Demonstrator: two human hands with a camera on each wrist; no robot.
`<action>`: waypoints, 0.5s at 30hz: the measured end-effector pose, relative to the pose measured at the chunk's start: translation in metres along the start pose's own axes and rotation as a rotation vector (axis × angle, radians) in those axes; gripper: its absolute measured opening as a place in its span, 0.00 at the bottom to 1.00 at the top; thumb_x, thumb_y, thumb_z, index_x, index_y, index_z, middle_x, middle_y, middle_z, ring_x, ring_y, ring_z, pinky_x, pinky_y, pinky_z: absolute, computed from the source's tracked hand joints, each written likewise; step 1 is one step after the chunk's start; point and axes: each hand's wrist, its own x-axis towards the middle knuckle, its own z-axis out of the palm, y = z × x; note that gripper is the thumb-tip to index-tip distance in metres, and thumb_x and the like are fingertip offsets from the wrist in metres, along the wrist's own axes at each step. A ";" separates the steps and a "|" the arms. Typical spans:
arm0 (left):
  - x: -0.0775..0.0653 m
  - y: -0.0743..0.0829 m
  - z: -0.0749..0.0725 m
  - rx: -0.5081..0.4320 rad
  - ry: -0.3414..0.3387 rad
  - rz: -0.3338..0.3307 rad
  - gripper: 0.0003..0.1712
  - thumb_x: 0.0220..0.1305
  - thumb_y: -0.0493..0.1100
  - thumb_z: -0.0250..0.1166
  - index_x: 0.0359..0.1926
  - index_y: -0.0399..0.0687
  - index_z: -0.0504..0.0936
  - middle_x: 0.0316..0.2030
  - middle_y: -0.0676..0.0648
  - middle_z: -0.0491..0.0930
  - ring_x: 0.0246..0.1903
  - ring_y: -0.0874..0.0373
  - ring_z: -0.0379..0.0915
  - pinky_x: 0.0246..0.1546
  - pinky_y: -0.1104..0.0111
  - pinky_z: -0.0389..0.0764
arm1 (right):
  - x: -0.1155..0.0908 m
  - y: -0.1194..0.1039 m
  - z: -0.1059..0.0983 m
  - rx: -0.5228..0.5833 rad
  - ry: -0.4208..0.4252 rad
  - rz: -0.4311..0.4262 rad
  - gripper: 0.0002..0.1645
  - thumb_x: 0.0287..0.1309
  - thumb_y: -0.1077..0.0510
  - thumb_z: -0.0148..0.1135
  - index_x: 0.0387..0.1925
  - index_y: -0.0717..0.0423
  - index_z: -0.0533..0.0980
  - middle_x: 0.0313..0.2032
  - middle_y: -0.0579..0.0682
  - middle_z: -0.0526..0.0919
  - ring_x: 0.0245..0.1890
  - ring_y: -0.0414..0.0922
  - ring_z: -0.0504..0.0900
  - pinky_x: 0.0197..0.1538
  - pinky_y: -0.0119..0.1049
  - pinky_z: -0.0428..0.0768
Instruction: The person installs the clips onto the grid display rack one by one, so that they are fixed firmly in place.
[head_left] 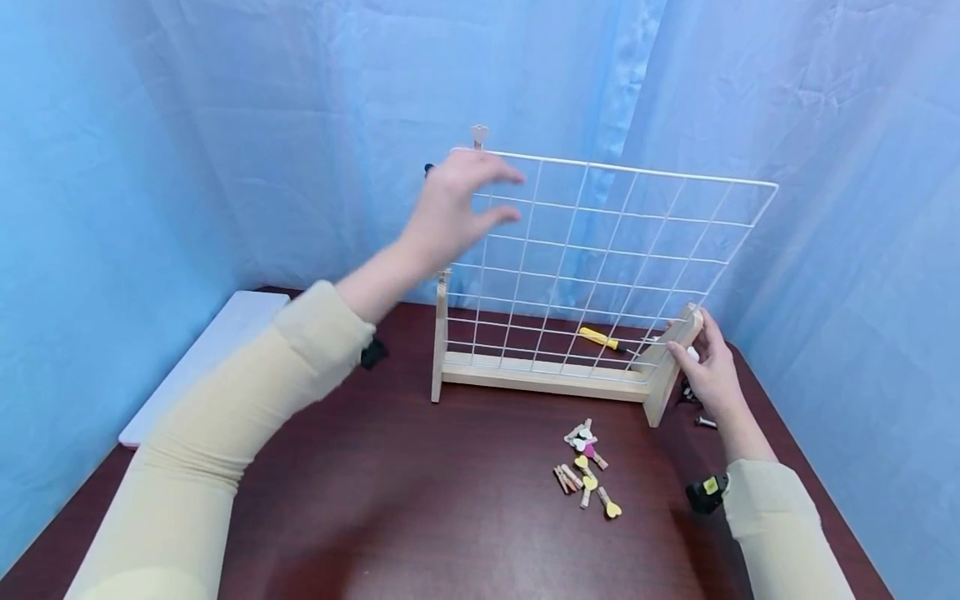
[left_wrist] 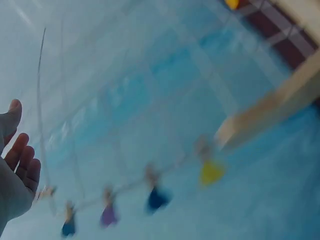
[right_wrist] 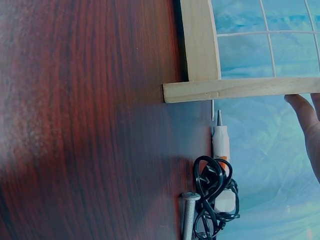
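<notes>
A white wire grid (head_left: 592,242) stands in a wooden frame (head_left: 543,382) on the table. My left hand (head_left: 453,200) is raised at the grid's upper left corner, thumb and fingers apart and holding nothing. A small heart clothespin (head_left: 479,135) sits on the top wire just above it. In the left wrist view, blurred clothespins with coloured decorations, among them a yellow one (left_wrist: 212,172) and a purple one (left_wrist: 108,215), line the grid's side wire. My right hand (head_left: 712,371) grips the frame's right wooden upright (head_left: 667,367), thumb in front and fingers behind.
Several loose clothespins (head_left: 589,483) lie on the table before the frame. Behind the grid is a yellow-handled screwdriver (head_left: 598,337). A bolt (right_wrist: 189,212) and a tool with a coiled black cord (right_wrist: 212,185) lie at right. A white board (head_left: 210,358) rests at left.
</notes>
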 end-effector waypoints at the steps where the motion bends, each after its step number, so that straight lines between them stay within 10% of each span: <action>1: -0.011 0.004 0.009 -0.026 -0.026 0.008 0.20 0.45 0.46 0.70 0.41 0.44 0.81 0.39 0.50 0.81 0.42 0.59 0.71 0.48 0.73 0.65 | 0.000 -0.001 0.000 0.009 0.000 -0.004 0.42 0.58 0.61 0.54 0.67 0.39 0.45 0.58 0.64 0.65 0.57 0.35 0.66 0.43 0.15 0.70; 15: -0.166 0.049 0.146 -0.144 -0.612 -0.046 0.19 0.48 0.55 0.66 0.42 0.55 0.81 0.39 0.59 0.78 0.43 0.66 0.69 0.49 0.76 0.67 | 0.002 0.002 0.001 0.046 0.012 -0.012 0.41 0.57 0.63 0.54 0.68 0.46 0.47 0.58 0.62 0.66 0.55 0.33 0.67 0.44 0.16 0.70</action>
